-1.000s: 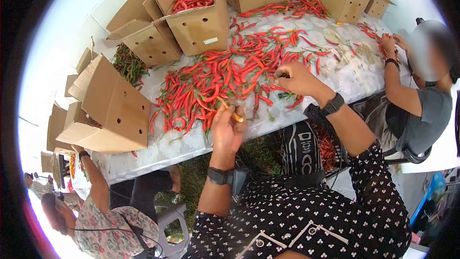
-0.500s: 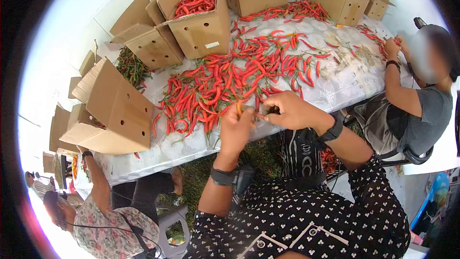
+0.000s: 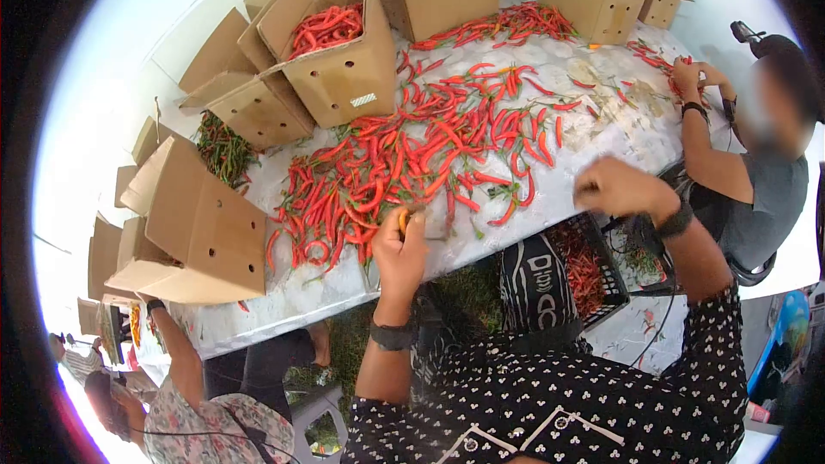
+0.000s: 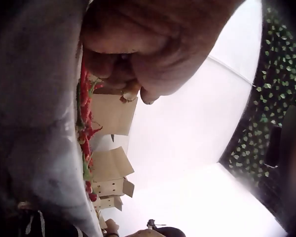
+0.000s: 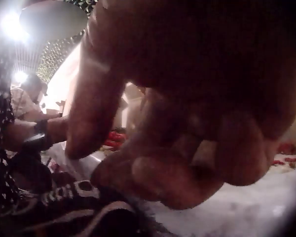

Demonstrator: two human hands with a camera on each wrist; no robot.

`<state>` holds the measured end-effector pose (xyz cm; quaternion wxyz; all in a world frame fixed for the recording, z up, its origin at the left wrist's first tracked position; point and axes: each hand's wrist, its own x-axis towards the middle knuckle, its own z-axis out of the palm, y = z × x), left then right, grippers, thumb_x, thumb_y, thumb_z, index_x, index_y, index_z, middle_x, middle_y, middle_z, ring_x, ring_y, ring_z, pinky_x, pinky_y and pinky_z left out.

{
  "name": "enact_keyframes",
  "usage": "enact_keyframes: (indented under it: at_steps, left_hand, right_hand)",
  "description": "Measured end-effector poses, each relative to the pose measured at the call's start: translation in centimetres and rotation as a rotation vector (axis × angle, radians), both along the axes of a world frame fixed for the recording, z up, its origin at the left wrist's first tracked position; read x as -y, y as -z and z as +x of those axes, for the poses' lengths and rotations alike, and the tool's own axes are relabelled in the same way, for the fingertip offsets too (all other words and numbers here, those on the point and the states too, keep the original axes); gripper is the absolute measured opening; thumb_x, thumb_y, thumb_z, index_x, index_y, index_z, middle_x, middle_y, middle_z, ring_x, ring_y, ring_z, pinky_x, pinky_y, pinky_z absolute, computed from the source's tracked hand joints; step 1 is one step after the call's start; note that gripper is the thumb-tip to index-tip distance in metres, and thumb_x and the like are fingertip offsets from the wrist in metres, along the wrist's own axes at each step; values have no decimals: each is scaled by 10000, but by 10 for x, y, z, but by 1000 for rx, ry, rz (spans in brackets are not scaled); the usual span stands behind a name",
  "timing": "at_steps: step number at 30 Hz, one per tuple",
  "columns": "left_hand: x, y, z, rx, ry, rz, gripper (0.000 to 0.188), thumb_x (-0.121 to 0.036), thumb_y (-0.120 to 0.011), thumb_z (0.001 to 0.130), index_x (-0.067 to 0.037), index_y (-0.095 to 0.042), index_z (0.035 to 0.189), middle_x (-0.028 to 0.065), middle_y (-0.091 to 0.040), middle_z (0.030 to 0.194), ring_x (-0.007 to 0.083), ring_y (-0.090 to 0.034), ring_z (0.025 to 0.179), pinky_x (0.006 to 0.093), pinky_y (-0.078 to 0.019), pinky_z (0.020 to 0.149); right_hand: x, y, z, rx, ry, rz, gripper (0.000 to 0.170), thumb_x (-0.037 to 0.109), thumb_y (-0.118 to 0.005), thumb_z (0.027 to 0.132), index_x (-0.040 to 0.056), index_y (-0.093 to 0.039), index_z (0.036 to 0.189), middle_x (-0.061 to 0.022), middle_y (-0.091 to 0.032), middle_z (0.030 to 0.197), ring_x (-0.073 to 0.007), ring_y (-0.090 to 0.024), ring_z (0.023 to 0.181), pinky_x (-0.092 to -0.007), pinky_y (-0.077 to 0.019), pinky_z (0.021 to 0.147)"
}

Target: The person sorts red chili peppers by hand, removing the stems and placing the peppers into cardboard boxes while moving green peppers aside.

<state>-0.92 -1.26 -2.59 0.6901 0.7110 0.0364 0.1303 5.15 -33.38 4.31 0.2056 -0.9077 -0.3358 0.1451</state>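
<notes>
An open carton (image 3: pixel 348 86) holds red chillies (image 3: pixel 329 30); the left grip (image 3: pixel 400 251) pinches an orange chilli (image 3: pixel 403 221) near the front edge of the bench (image 3: pixel 516 225). Bare surface follows, then a chilli-filled black crate (image 3: pixel 610 271) below; the right grip (image 3: pixel 623 189), thumb and fingers apart, has moved away from the left.

Bright red is recorded on the loose chillies (image 3: pixel 412 150), flecked with green by their stems; orange is seen on the single chilli (image 3: pixel 403 222) in the left hand (image 3: pixel 399 255). The side heap (image 3: pixel 225 153) is dominated by green. Plain brown is noted on the boxes (image 3: pixel 339 82); white, mottled with grey, on the tablecloth (image 3: pixel 550 193). The black shirt (image 3: pixel 619 391) is sprinkled with small white clover-like motifs; the pale shirt (image 3: pixel 210 421) is printed with pinkish-red flowers
</notes>
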Motion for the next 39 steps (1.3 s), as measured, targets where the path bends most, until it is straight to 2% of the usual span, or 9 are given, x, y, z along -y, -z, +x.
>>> enact_keyframes:
  at_steps: [4, 11, 14, 16, 26, 29, 31, 34, 39]
  left_hand:
    - [-6, 3, -3, -17, -37, 10, 143, -108, -524, 852, -13, -576, 945, -44, -448, 629, 20, -404, 519, 189, -339, 450]
    - [-6, 3, -3, -26, -57, -73, 142, -93, -478, 874, -3, -551, 956, -27, -452, 623, 31, -396, 497, 185, -330, 427]
    - [-9, 6, -2, -7, -28, -94, 139, -102, -452, 900, -5, -522, 971, -15, -436, 614, 36, -375, 478, 181, -322, 412]
    - [-8, 3, -2, -10, -26, -144, 132, -102, -451, 900, -6, -515, 965, -17, -431, 612, 37, -377, 480, 179, -324, 421]
    - [-7, -2, -5, -15, -30, -111, 118, -101, -460, 893, -7, -526, 913, -13, -454, 621, 33, -388, 490, 179, -324, 427]
    - [-5, -4, -6, -32, -48, -117, 124, -103, -466, 890, -4, -536, 917, -22, -449, 613, 31, -392, 490, 176, -327, 429]
    - [-5, -4, -5, -13, -46, -96, 130, -105, -473, 887, -5, -549, 922, -29, -449, 613, 27, -395, 492, 176, -334, 431]
    - [-6, 1, -4, -5, -47, -94, 132, -107, -480, 884, -8, -558, 926, -32, -451, 614, 25, -394, 491, 179, -341, 431]
    - [-5, 3, -6, 34, -26, -40, 181, -99, -545, 850, -13, -576, 1006, -48, -457, 651, 19, -403, 516, 179, -374, 453]
  right_hand:
    - [-8, 0, 101, 379, 207, 47, 190, 215, -566, 696, 44, -622, 758, -193, -579, 715, -339, -568, 664, -423, -436, 611]
    - [-46, 19, 240, 638, 290, -53, 161, 190, -543, 712, 65, -635, 754, -162, -609, 766, -332, -591, 742, -429, -466, 668]
    - [-60, 23, 250, 530, 327, -195, 155, 157, -568, 710, 49, -646, 789, -167, -620, 854, -331, -600, 795, -427, -482, 688]
    - [-62, 36, 257, 498, 319, -412, 178, 104, -619, 610, 51, -642, 778, -169, -618, 787, -330, -598, 761, -408, -481, 678]
    - [-48, 45, 242, 474, 307, -283, 209, 113, -597, 600, -3, -649, 766, -219, -611, 822, -353, -597, 816, -421, -482, 701]
    - [-50, 25, 228, 412, 366, -75, 187, 175, -616, 662, 21, -661, 758, -180, -622, 756, -293, -608, 729, -386, -474, 647]
    - [-58, 8, 206, 93, 362, 366, 204, 219, -608, 764, 20, -649, 749, -59, -629, 687, -135, -562, 631, -299, -437, 576]
    - [-87, -21, 150, -285, 295, 591, 272, 280, -550, 841, 30, -646, 793, 5, -609, 705, -50, -499, 618, -232, -408, 556]
    - [-146, -4, 75, -604, 5, 543, 271, 271, -528, 862, 25, -611, 941, 9, -599, 748, -44, -476, 607, -205, -372, 526]
